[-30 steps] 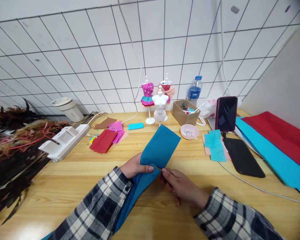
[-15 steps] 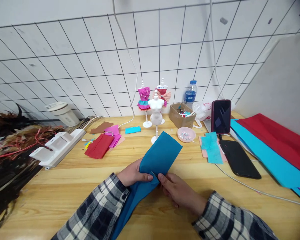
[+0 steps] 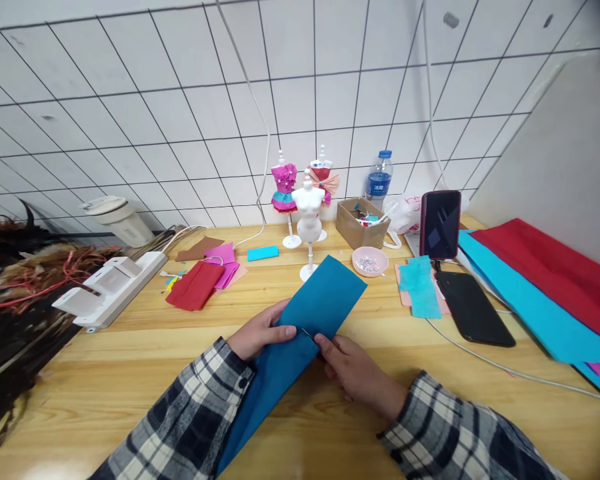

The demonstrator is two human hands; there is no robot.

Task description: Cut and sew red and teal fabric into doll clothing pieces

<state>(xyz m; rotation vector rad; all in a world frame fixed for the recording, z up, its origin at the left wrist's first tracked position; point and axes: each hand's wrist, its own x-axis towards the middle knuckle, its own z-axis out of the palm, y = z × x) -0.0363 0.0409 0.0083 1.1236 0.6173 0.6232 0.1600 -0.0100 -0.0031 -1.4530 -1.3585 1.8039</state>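
Note:
A long strip of blue fabric slants up from the front edge of the view, folded in its lower part. My left hand grips its left side, thumb on top. At the strip's right edge, my right hand is closed on what looks like a pair of scissors. Only a thin dark blade shows, lying across the fabric and pointing toward my left thumb; the handles are hidden in my fingers. Just beyond the fabric stands a bare white mini dress form.
Behind are a dress form in a pink outfit, a cardboard box, a bottle and a pink bowl. Red fabric and a power strip lie left; phones and large fabric sheets lie right.
The fabric bunched up beside my left thumb now lies flatter, and the blade shows more plainly across it. My left thumb has drawn slightly back. The whole view has shifted a little.

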